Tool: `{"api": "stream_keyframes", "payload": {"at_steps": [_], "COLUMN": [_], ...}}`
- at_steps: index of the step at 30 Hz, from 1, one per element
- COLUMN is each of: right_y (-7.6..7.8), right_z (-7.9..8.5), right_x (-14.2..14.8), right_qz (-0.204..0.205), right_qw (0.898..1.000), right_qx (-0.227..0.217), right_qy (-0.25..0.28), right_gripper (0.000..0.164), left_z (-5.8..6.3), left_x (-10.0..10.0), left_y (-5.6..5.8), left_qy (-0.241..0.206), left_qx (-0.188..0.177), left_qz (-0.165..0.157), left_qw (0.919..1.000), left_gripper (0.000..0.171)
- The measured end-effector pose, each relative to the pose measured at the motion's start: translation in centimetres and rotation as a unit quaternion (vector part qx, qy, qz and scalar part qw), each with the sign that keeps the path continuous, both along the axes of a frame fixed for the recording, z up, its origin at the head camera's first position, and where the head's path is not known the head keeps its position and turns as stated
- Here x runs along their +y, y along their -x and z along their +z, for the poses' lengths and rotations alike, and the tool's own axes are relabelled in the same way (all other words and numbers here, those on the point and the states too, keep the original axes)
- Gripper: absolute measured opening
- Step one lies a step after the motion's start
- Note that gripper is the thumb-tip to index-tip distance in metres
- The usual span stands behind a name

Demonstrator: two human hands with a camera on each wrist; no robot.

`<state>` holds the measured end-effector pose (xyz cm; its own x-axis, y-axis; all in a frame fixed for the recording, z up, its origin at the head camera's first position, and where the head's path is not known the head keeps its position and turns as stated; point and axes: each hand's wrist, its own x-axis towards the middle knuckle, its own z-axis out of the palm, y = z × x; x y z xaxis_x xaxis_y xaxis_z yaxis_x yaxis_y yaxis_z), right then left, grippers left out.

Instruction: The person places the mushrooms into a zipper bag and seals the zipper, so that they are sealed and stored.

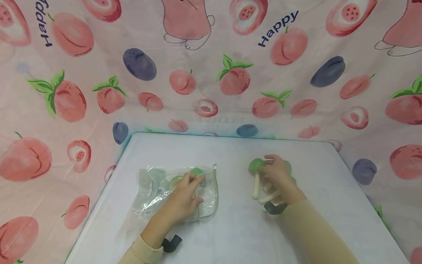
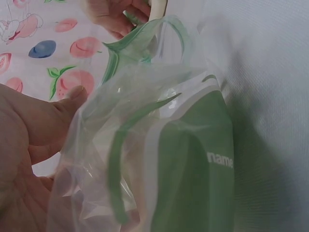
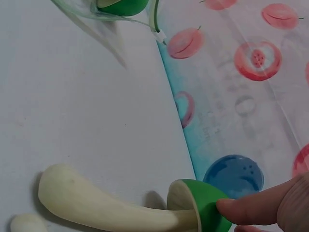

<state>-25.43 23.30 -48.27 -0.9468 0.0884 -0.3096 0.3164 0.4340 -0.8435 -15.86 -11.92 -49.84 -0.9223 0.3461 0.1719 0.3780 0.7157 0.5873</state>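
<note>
Two bare hands to count, both in the lower half of the head view. Left of centre, the left hand (image 1: 184, 200) over one clear zip bag (image 1: 156, 200), fingers loosely bent and parted, thumb well apart from the forefinger, touching the film without pinching it. Inside the bag, two green caps (image 1: 196, 171) to be made out; cannot tell the full number through the folds and glare. Right of centre, the right hand (image 1: 281, 175) with thumb and fingertip closed on the cap of one green-capped mushroom (image 1: 256, 186), pale stem lying toward the lower edge. Under and beside that hand, more mushrooms (image 1: 289, 167), at least two further caps and several stems showing; partly hidden, so not fully countable. At the wrists, two beige sleeves (image 1: 318, 229) and two dark pieces (image 1: 275, 208).

Beneath everything, one white tabletop (image 1: 235, 176), narrowing toward mid-frame. Around it at left, back and right, pink cloth (image 1: 204, 73) printed with peaches, five dark plums, two pink figures along the top edge and "Happy" twice.
</note>
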Motion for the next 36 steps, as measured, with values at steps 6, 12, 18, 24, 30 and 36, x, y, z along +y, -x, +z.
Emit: {"api": "stream_keyframes", "payload": {"at_steps": [6, 12, 18, 24, 30, 36], "right_y": [0.2, 0.2, 0.1, -0.1, -0.4, -1.0], "right_z": [-0.5, -0.8, -0.9, -1.0, -1.1, -0.6], "right_x": [-0.1, -0.3, -0.3, -0.3, -0.5, -1.3], "right_qz": [0.01, 0.02, 0.02, 0.023, 0.024, 0.018], "right_qw": [0.999, 0.999, 0.999, 0.998, 0.999, 0.999], "right_qx": [0.011, 0.004, 0.014, 0.026, 0.031, 0.032], "right_qy": [-0.031, -0.044, -0.046, -0.054, -0.031, -0.004], "right_gripper": [0.068, 0.069, 0.069, 0.069, 0.069, 0.066], "left_z": [0.0, 0.2, 0.2, 0.2, 0.3, 0.3], "left_x": [0.0, 0.0, 0.0, 0.0, 0.0, 0.1], "left_y": [0.0, -0.1, -0.1, -0.1, -0.1, -0.2], "left_qy": [0.0, 0.002, 0.004, 0.001, 0.002, -0.001], "left_qx": [-0.001, -0.001, -0.003, -0.005, -0.004, -0.006], "left_qz": [-0.001, -0.001, -0.001, -0.002, -0.001, -0.002], "left_qw": [1.0, 1.0, 1.0, 1.0, 1.0, 1.0], "left_gripper": [0.071, 0.071, 0.071, 0.07, 0.07, 0.07]}}
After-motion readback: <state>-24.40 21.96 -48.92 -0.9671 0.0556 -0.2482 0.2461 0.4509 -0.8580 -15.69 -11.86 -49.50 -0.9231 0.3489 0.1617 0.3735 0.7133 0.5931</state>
